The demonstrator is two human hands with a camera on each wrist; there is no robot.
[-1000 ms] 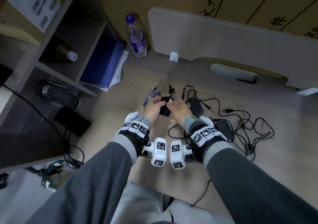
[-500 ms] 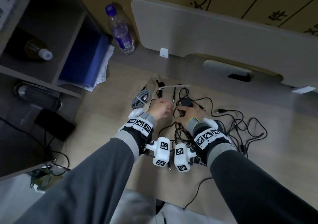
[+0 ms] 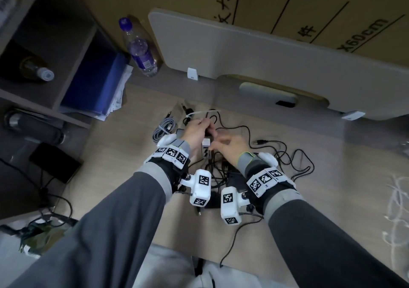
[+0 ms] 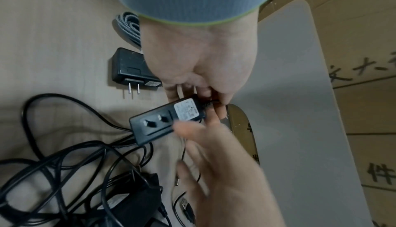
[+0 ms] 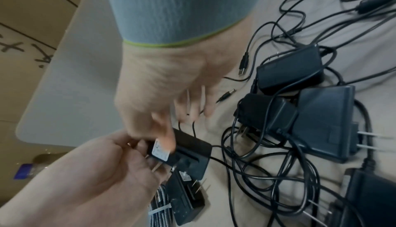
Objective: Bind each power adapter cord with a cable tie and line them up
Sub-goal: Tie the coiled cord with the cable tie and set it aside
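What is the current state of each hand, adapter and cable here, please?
Left hand: grips held adapter's cord end.
Right hand: fingers spread, beside adapter.
Held adapter: lifted, cord unbound.
Grey braided cable: coiled, tied.
Adapter pile: cords tangled.
Bottle: upright, capped.

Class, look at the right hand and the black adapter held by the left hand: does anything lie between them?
Nothing visible does. The left hand grips the black adapter at its cord end, and the right hand, blurred, reaches it directly, its thumb at the label.

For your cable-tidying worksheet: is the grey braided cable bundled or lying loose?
Bundled. The grey braided cable lies folded into a tight coil with a white cable tie cinched round it, beside a black adapter.
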